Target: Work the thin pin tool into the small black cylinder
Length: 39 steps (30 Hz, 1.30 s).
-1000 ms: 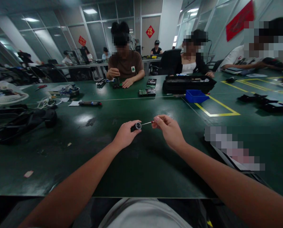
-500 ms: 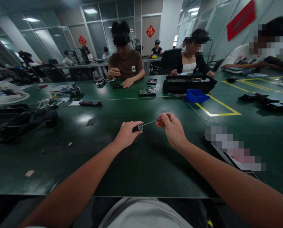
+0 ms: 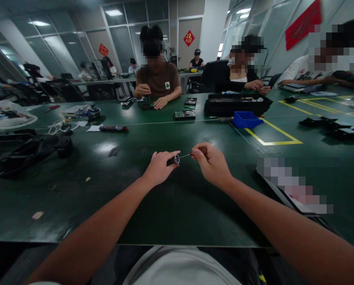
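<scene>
My left hand (image 3: 158, 169) is closed round a short black cylinder (image 3: 172, 160), whose silver-rimmed end faces right. What lies inside that end is too small to make out. In my right hand (image 3: 214, 164) is a screwdriver (image 3: 186, 155) with a thin metal shaft and a reddish handle, mostly covered by my fingers. Its shaft points left and its tip reaches the cylinder's rimmed opening, where the end of it is hidden. Both hands are above the green table (image 3: 194, 213), close to its front edge.
Across the table a person (image 3: 157, 81) works on a small part. A blue bin (image 3: 247, 120) stands before a long black box (image 3: 238, 105). Hard drives (image 3: 184, 114) lie further left. At the left are a black bag-like item (image 3: 37, 152) and a dark pen-like tool (image 3: 114, 128).
My right hand and the screwdriver have come slightly left, and less shaft shows between handle and cylinder. My left hand has barely moved. Across the table, one person's hands have come together.
</scene>
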Each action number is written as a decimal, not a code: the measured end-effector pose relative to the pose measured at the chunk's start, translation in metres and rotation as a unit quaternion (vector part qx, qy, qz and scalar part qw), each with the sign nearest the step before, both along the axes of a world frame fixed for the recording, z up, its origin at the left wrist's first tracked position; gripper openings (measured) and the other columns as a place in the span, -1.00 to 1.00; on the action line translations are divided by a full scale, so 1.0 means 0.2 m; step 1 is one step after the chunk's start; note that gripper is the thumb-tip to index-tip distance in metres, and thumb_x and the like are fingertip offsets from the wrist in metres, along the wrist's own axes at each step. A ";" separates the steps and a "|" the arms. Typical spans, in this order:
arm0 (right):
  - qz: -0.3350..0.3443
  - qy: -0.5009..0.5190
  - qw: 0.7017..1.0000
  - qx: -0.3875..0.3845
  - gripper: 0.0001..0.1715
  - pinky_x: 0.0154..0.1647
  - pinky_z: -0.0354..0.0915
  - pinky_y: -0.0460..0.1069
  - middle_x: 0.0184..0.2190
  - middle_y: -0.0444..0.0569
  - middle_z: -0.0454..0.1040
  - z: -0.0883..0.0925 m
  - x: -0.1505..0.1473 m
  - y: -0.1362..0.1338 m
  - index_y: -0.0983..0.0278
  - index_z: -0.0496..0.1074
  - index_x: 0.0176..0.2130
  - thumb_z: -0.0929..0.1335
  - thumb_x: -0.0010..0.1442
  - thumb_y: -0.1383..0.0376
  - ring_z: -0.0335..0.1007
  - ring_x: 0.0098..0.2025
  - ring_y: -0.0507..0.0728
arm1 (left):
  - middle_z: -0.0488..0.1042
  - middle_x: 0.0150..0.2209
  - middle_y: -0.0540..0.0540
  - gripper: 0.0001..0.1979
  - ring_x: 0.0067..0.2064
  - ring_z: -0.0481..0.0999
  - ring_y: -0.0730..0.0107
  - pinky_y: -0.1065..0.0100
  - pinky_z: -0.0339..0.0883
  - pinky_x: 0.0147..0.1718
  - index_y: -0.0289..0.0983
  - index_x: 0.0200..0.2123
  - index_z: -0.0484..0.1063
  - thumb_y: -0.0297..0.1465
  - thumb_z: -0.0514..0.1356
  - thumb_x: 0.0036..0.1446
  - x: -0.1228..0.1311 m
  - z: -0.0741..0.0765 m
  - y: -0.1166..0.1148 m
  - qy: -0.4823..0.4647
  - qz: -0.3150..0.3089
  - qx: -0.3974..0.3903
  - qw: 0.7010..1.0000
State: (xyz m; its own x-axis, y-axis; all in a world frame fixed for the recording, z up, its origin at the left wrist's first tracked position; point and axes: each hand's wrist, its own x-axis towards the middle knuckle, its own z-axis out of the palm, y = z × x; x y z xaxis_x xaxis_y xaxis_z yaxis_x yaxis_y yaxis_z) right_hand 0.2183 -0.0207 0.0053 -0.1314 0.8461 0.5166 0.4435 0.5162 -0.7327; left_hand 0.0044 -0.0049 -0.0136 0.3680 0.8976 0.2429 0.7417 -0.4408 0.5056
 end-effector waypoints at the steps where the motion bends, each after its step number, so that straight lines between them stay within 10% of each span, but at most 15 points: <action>1: 0.002 -0.007 1.000 0.003 -0.77 -0.26 0.38 0.07 -0.37 -0.04 0.57 0.00 0.00 0.00 0.21 0.41 -0.18 0.26 0.37 0.13 0.56 -0.30 0.17 | 0.52 -0.03 -0.06 -0.52 0.02 0.44 0.17 -0.14 0.03 0.25 -0.04 0.23 0.36 -0.35 0.26 0.24 0.00 0.00 0.00 0.002 0.000 0.000 1.000; 39: -0.015 -0.025 0.999 -0.040 -0.74 -0.31 0.33 0.04 -0.37 -0.03 0.56 0.02 0.01 0.01 0.23 0.40 -0.18 0.24 0.38 0.13 0.51 -0.33 0.16 | 0.51 0.01 -0.09 -0.57 0.08 0.41 0.14 -0.16 0.04 0.25 -0.06 0.19 0.39 -0.37 0.24 0.26 -0.01 0.01 0.00 0.043 -0.022 -0.004 0.999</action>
State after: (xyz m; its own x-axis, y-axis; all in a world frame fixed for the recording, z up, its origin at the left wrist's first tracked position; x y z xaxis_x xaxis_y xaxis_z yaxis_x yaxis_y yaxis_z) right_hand 0.2196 -0.0184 0.0094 -0.1291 0.8885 0.4403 0.4950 0.4425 -0.7478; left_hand 0.0016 -0.0042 -0.0121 0.4259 0.8821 0.2011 0.7628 -0.4696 0.4445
